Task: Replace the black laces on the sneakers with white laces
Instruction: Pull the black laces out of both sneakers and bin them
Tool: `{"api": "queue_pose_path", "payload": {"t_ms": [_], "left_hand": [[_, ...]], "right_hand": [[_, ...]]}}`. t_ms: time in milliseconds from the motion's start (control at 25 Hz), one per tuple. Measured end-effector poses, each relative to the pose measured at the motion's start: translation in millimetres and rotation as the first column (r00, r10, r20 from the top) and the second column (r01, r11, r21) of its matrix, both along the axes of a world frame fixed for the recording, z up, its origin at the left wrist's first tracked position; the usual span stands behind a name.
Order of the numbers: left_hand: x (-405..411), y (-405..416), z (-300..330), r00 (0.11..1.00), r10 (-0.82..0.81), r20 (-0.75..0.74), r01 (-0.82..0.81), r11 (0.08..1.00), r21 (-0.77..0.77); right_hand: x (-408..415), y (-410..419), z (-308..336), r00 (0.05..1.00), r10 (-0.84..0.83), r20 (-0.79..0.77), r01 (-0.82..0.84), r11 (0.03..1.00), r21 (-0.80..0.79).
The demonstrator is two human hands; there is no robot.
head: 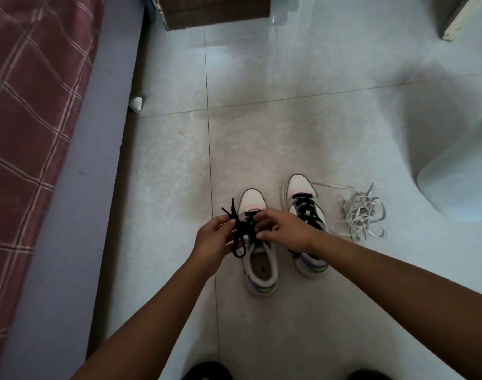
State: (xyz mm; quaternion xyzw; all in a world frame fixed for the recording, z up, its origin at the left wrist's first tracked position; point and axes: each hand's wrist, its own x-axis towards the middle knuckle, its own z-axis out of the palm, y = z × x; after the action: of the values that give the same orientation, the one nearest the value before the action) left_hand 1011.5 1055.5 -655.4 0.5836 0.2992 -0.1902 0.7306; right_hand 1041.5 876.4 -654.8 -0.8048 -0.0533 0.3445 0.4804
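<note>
a: we are on a pale tiled floor point(289, 64), with a bed in a red checked cover point(29, 105) on one side and a brown box point(215, 12) far ahead.

b: where are the shoes?

a: two sneakers stand side by side on the tiles in front of us. the left sneaker point(259, 259) is under our hands. the right sneaker point(305, 212) is just beside it, and it has all its black lace in.

b: what do our hands have?

a: our left hand point(212, 239) has its fingers curled, and it pinches the black lace point(238, 237). a loop hangs down and the two ends stick up. our right hand point(283, 231) bends its fingers down on the crossed part of the lace. we cannot tell if it pinches the lace or only presses there.

b: so how do we do this bit well?

a: we think we pull one row loose at a time, from the top holes down to the toe. small tugs, so the lace does not knot. one hand keeps the shoe from sliding.

b: and the white laces point(360, 218)?

a: they lie in a messy pile on the floor, just beside the right sneaker, and nobody touches them.

b: any words or names on the shoes?

a: none that we can read.
</note>
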Motion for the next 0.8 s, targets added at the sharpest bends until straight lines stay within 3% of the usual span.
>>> {"api": "queue_pose_path", "payload": {"t_ms": [80, 240, 360, 400, 480, 520, 560, 640, 720, 800], "left_hand": [[-1, -1, 1, 0.999, -0.029, 0.028, 0.028, 0.999, 0.037], [1, -6, 1, 1.0, 0.001, 0.014, -0.001, 0.998, 0.064], [0, -3, -2, 0.993, 0.107, -0.054, -0.105, 0.993, 0.046], [-2, -1, -3, 0.988, 0.132, -0.081, -0.129, 0.991, 0.042], [-6, 2, -5, 0.981, 0.156, -0.12, -0.156, 0.988, 0.003], [-7, 3, -4, 0.98, 0.155, -0.124, -0.161, 0.986, -0.034], [-7, 3, -2, 0.982, 0.149, -0.117, -0.158, 0.985, -0.074], [-7, 4, 1, 0.989, 0.12, -0.083, -0.13, 0.984, -0.125], [-6, 5, 4, 0.996, 0.074, -0.041, -0.079, 0.988, -0.134], [-6, 3, 5, 1.0, 0.025, 0.0, -0.025, 0.994, -0.106]], "right_hand": [[-6, 7, 3, 0.992, 0.112, 0.066, -0.109, 0.993, -0.046], [-6, 15, 1, 0.98, -0.062, 0.191, 0.087, 0.988, -0.126], [-3, 16, -1, 0.951, -0.309, -0.012, 0.308, 0.949, -0.069], [-2, 17, -3, 0.879, -0.454, -0.144, 0.453, 0.891, -0.044], [1, 18, -3, 0.619, -0.654, -0.435, 0.71, 0.703, -0.045], [3, 16, -2, 0.55, -0.683, -0.481, 0.746, 0.66, -0.084], [5, 13, -2, 0.567, -0.688, -0.453, 0.731, 0.674, -0.108], [7, 8, -4, 0.763, -0.619, -0.186, 0.604, 0.786, -0.133], [5, 6, 0, 0.947, -0.271, 0.174, 0.305, 0.928, -0.215], [1, 11, 1, 0.949, 0.158, 0.272, -0.055, 0.934, -0.353]]}}
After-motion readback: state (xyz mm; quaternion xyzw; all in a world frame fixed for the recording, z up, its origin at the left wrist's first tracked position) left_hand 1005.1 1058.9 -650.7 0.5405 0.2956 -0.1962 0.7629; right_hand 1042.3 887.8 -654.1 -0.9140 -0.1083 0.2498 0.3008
